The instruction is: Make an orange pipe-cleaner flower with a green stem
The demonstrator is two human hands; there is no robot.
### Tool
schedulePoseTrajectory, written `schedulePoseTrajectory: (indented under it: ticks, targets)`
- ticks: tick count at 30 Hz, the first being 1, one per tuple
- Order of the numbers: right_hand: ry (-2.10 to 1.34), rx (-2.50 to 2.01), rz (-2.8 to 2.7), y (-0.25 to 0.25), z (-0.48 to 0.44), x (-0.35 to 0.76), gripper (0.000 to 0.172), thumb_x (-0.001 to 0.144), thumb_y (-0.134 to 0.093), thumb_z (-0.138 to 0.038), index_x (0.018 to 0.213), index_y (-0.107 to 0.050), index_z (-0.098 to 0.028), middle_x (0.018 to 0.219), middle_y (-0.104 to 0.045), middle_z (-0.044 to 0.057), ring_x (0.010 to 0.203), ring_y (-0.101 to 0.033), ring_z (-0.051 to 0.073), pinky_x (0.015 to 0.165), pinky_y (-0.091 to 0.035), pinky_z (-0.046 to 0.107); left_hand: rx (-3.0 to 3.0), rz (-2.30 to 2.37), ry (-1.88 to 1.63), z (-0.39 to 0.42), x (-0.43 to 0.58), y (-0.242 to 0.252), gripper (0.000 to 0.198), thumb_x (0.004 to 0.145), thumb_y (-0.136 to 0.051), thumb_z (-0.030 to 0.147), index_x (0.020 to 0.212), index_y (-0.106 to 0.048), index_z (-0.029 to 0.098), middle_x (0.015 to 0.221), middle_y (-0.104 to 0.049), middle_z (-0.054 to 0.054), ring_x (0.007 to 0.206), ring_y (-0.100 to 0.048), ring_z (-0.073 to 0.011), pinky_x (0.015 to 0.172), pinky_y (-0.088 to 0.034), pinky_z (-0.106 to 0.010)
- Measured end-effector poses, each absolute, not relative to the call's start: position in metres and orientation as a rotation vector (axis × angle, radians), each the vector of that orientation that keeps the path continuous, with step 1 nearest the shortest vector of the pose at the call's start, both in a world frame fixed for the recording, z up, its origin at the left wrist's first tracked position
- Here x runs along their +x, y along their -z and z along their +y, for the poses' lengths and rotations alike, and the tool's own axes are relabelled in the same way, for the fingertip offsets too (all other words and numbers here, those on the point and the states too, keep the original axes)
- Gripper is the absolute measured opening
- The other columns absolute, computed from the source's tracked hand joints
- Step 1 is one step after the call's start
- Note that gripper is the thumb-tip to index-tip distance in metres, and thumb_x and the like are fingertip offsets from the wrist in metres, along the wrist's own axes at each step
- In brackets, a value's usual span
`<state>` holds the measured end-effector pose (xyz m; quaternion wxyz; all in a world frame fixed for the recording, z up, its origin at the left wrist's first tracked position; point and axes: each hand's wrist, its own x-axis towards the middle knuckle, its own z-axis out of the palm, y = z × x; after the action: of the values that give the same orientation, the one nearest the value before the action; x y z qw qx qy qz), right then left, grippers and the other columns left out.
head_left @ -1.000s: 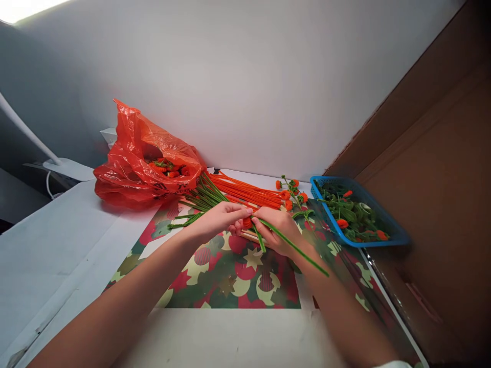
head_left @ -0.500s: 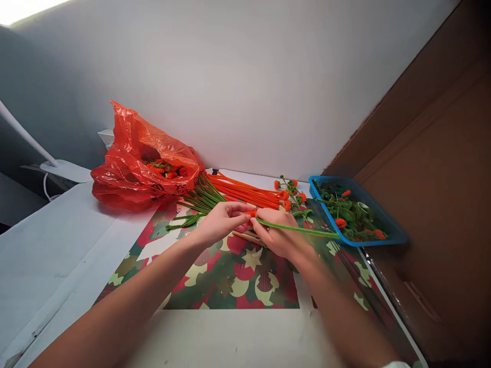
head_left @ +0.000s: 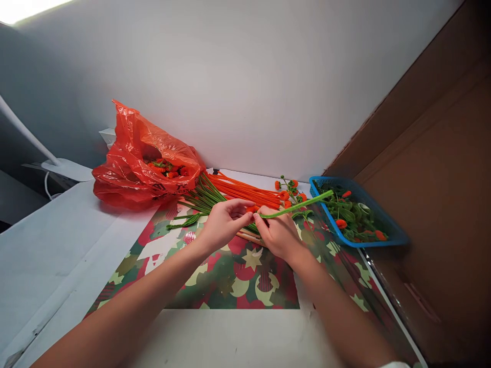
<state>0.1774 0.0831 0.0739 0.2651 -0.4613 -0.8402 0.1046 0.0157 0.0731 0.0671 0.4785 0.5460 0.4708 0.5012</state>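
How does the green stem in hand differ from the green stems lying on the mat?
The held stem is single, lifted off the mat; the lying stems are a bundle flat on it.
The left hand and right hand pinch the held stem; no hand grips the lying stems.
The held stem points toward the blue basket; the lying stems toward the red bag.
Shared: thin, green, fuzzy.

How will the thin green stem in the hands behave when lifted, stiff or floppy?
Probably fairly stiff: the green stem juts past the right hand unsupported, hardly drooping. Likely very light: a mere pinch holds it. Thin and round, it may roll if dropped.
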Motion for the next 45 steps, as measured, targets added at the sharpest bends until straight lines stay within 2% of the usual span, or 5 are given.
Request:
schedulePoseTrajectory:
  ticks: [9, 17, 31, 36, 45]
  targets:
    - [-0.82, -0.984, -1.822, -0.06, 0.087, 0.168, 0.038, 0.092, -0.043, -0.037, 0.059, -0.046, -0.019, 0.058, -0.047, -0.001, 0.056, -0.046, 0.013, 0.059, -0.036, 0.025, 1.557, 1.18, -1.336, 0.068, 0.018, -0.063, 0.026, 0.08, -0.065, 0.03, 0.099, -0.069, 0.014, 0.091, -0.074, -0.008, 0.083, -0.07, -0.0194, 0.076, -0.057, -0.029]
    - [-1.654, -0.987, -1.042, -0.051, 0.087, 0.151, 0.036, 0.067, -0.064, -0.05, 0.06, -0.052, -0.018, 0.04, -0.039, -0.008, 0.036, -0.031, 0.006, 0.041, -0.034, 0.022, 1.874, 1.191, -1.482, 0.07, 0.017, -0.055, 0.019, 0.084, -0.059, 0.022, 0.098, -0.07, 0.016, 0.088, -0.075, -0.004, 0.076, -0.07, -0.0141, 0.074, -0.057, -0.024]
    - [-1.053, -0.85, -2.024, -0.074, 0.086, 0.174, 0.035, 0.093, -0.042, -0.028, 0.064, -0.057, -0.016, 0.069, -0.057, 0.001, 0.066, -0.052, 0.013, 0.066, -0.039, 0.025, 1.454, 0.842, -0.733, 0.082, -0.014, -0.087, 0.029, 0.081, -0.065, 0.039, 0.096, -0.073, 0.015, 0.089, -0.071, -0.006, 0.079, -0.065, -0.0163, 0.071, -0.053, -0.026]
    - [-1.118, -0.722, -2.094, -0.078, 0.091, 0.183, 0.029, 0.093, -0.044, -0.027, 0.069, -0.058, -0.017, 0.063, -0.052, -0.003, 0.059, -0.046, 0.011, 0.058, -0.035, 0.023, 1.215, 0.776, -0.693, 0.085, -0.021, -0.084, 0.038, 0.077, -0.071, 0.038, 0.11, -0.07, 0.02, 0.093, -0.07, -0.006, 0.078, -0.066, -0.0144, 0.074, -0.055, -0.028]
    - [-1.264, -0.735, -1.98, -0.072, 0.096, 0.185, 0.03, 0.091, -0.048, -0.031, 0.066, -0.055, -0.017, 0.062, -0.05, -0.003, 0.057, -0.045, 0.009, 0.056, -0.034, 0.022, 1.209, 0.792, -0.902, 0.085, -0.011, -0.077, 0.031, 0.063, -0.083, 0.027, 0.088, -0.072, 0.014, 0.084, -0.073, -0.005, 0.071, -0.066, -0.0132, 0.066, -0.054, -0.025]
